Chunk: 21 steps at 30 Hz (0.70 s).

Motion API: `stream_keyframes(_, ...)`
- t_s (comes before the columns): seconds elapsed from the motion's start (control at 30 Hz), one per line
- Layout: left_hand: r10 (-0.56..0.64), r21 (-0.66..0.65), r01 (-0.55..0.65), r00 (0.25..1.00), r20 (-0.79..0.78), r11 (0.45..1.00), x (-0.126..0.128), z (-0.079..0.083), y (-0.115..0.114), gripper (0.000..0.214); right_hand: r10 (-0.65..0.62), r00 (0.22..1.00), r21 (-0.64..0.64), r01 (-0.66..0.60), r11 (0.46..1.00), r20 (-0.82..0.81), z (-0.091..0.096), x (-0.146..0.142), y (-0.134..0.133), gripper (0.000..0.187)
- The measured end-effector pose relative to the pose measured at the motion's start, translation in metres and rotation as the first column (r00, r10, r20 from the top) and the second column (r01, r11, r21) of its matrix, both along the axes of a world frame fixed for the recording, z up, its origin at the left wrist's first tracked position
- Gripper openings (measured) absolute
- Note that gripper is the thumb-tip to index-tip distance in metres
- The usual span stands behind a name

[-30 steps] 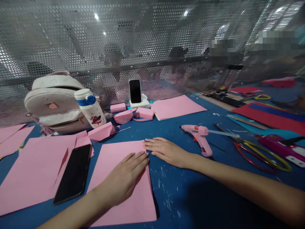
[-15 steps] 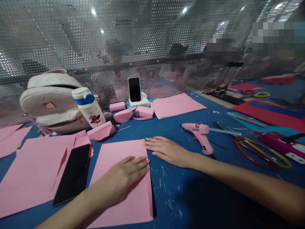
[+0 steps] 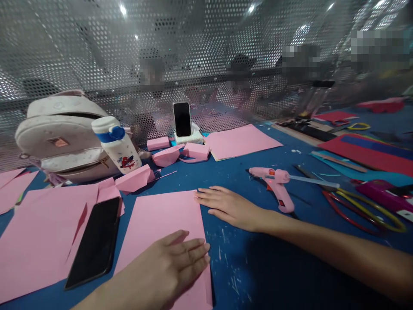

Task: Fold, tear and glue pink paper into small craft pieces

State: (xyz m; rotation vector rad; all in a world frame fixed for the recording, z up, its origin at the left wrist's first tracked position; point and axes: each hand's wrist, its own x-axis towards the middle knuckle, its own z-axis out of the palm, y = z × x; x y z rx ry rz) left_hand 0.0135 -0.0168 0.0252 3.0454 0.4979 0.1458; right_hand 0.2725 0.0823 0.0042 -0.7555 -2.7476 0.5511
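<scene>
A pink sheet of paper (image 3: pixel 161 219) lies on the blue table, with a narrow fold along its right edge. Across its lower part lies my left hand (image 3: pixel 171 267), flat, fingertips at the folded right edge. My right hand (image 3: pixel 232 209) rests open on the table, its fingertips touching the sheet's top right corner. To the right of that hand lies a pink hot glue gun (image 3: pixel 274 185) with a clear glue stick out of its back. Left of the sheet is a black phone (image 3: pixel 95 241), on the edge of another pink sheet (image 3: pixel 45 241).
A white backpack (image 3: pixel 64 142) and a water bottle (image 3: pixel 118 146) stand at the left. Folded pink paper pieces (image 3: pixel 167 156) and an upright phone (image 3: pixel 182 119) sit farther back. Red-and-yellow-handled scissors (image 3: pixel 361 211) and a purple power strip (image 3: pixel 380 193) lie right. A perforated metal screen (image 3: pixel 200 51) rises behind.
My left hand has slid down along the sheet's right edge, toward me. My right hand stays at the top corner. The view has shifted slightly.
</scene>
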Motion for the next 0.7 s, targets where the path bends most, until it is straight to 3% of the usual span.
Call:
stream_keyframes(0.4,-0.064,0.249,0.072,0.997,-0.039,0.966,0.009,0.006,-0.014,0.036,0.005,0.999,0.006,-0.005,1.0,0.054,0.001,0.0,0.0,0.047)
stream_keyframes(0.7,-0.063,0.357,0.039,0.996,0.055,0.933,0.01,-0.012,-0.03,0.026,0.009,1.0,-0.006,-0.009,1.0,0.008,0.0,0.0,0.001,0.048)
